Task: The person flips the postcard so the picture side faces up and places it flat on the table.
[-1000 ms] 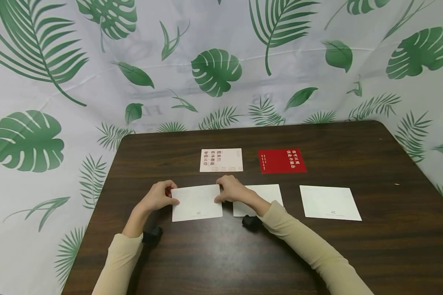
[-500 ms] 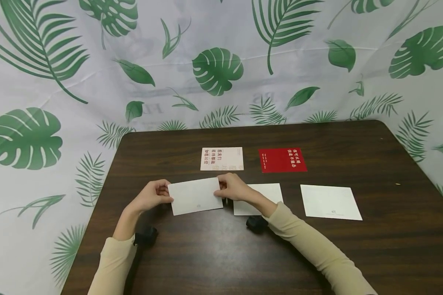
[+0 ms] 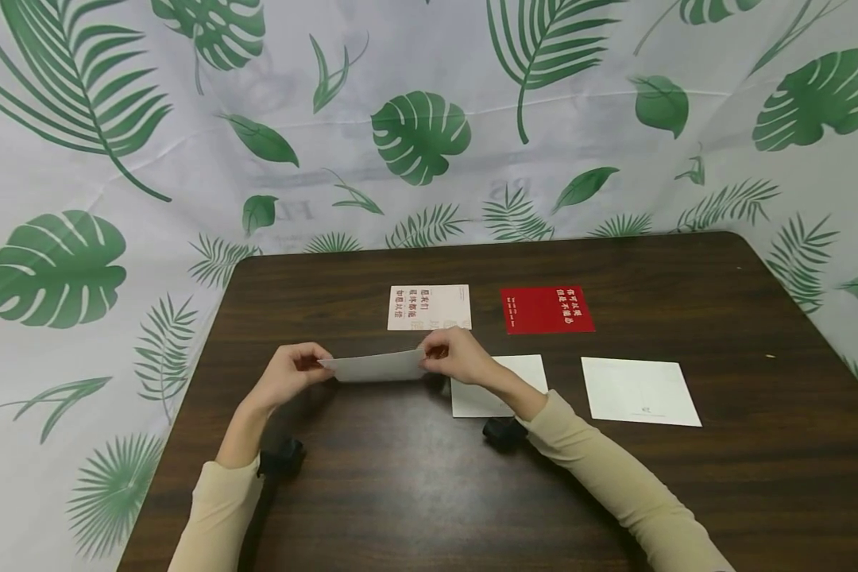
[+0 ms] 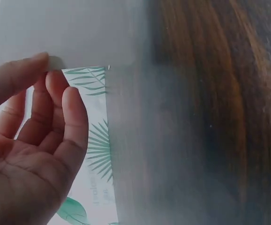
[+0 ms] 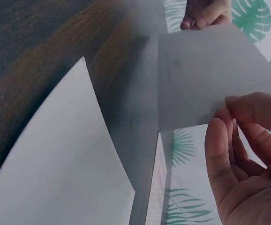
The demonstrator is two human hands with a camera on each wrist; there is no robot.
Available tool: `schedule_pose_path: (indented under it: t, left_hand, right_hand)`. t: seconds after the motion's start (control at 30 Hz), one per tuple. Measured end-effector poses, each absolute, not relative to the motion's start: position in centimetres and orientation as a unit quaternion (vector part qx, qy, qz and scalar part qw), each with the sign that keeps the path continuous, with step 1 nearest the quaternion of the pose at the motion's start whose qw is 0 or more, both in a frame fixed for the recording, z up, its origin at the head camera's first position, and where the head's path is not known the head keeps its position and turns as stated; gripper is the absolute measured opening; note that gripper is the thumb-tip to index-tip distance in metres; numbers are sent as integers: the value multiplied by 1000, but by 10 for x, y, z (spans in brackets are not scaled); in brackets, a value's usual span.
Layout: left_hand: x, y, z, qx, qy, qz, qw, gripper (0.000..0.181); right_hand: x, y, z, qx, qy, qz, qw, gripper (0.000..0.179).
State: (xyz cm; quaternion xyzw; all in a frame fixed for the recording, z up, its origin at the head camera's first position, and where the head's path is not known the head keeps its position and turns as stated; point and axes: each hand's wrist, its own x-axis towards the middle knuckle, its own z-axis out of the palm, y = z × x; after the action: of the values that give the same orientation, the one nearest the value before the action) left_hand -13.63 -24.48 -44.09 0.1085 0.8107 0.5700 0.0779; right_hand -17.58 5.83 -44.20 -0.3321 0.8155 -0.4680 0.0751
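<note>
A white card [image 3: 377, 368] is held up off the table between both hands, steeply tilted so it looks narrow in the head view. My left hand [image 3: 293, 373] pinches its left edge between thumb and fingers. At the opposite edge, my right hand [image 3: 461, 357] pinches it the same way. In the right wrist view the card's blank face [image 5: 196, 75] carries a small faint mark. A second white card [image 3: 475, 401] lies flat, partly covered by the right hand and wrist. Behind the hands lie a pale card with printed characters [image 3: 429, 303] and a red card [image 3: 546, 310].
A third white card [image 3: 639, 391] lies flat to the right. The dark wooden table [image 3: 400, 492] reaches back to a white cloth with green leaves [image 3: 422, 135]. Each wrist wears a black device, such as the one on the left [image 3: 282, 458].
The card was nearly flat with its white face showing; both hands have lifted it and tipped it steeply. The other cards stay where they were.
</note>
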Motion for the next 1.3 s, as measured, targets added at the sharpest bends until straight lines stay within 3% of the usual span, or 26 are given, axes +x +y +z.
schedule_pose_path:
  t: [0.17,0.53,0.93,1.3]
  left_hand:
    - [-135,-245,-444,132,782,607,49,7]
    - [-130,-246,-448,126,784,604,66,12]
    - [-127,-241,-455,91,821,554,101,22]
    - [-127,-238,-464,91,856,501,91,24]
  right_hand:
    - [-175,62,-441,-334,813,-473,56,13]
    - [-173,68,-443,-298,822,-476,95,18]
    - [-172,69,-449,-329,838,-421,112,19]
    - [-166,60,-454,-311,841,-414,156,17]
